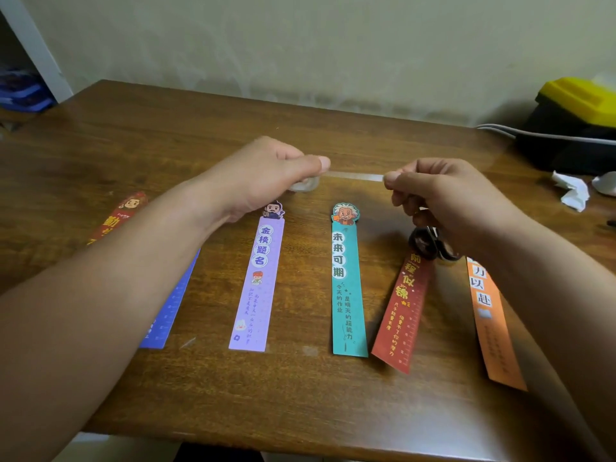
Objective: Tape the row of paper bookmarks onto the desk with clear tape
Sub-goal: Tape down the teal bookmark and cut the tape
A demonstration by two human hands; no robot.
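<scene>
Several paper bookmarks lie in a row on the wooden desk (300, 411): a dark red one (113, 218) and a blue one (170, 311) partly under my left arm, a purple one (256, 285), a teal one (346, 288), a red one (403, 311) and an orange one (493, 325). Above the row, my left hand (263, 178) grips a clear tape roll (305, 185). My right hand (446, 201) pinches the end of a clear tape strip (353, 176) stretched from the roll. Black-handled scissors (430, 245) hang from the right hand's lower fingers.
Crumpled white tissue (571, 191) lies at the desk's right side. A black and yellow box (576, 121) with a grey cable (520, 133) stands at the back right against the wall. The desk's front edge is close to me.
</scene>
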